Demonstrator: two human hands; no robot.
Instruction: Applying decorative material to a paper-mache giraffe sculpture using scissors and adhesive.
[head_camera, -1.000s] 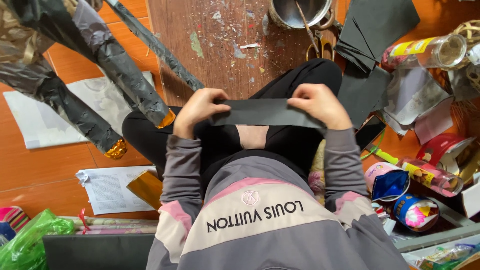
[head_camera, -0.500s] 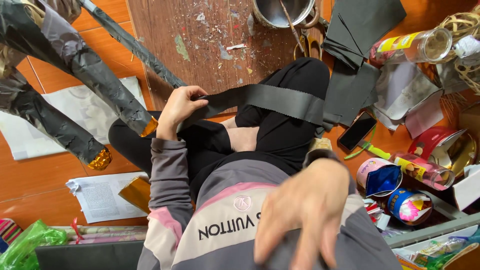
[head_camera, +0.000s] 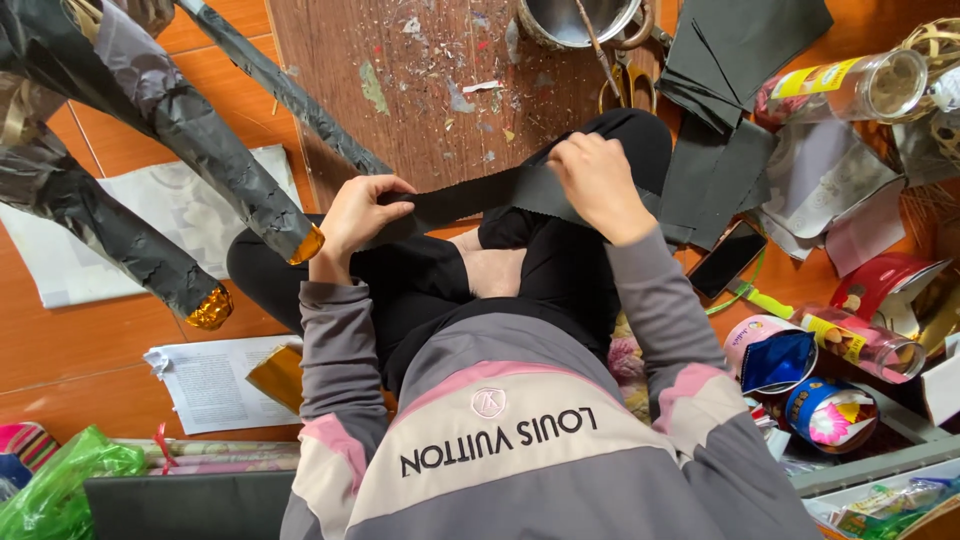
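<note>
Both hands pinch dark strip (head_camera: 490, 192) taut over lap: left hand (head_camera: 362, 212) clamped on one end, right hand (head_camera: 596, 182) on other; wrapped rolls (head_camera: 190, 130) lie finished nearby, cut sheets (head_camera: 740, 60) unused

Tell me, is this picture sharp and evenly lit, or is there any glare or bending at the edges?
Head view: mostly sharp, with soft even light and faint shadows; both hands, left and right, pinching the dark paper strip, look crisp. Glare shows on the metal pot and the gold foil tips. The wide lens bends the floor lines near the edges.
</note>
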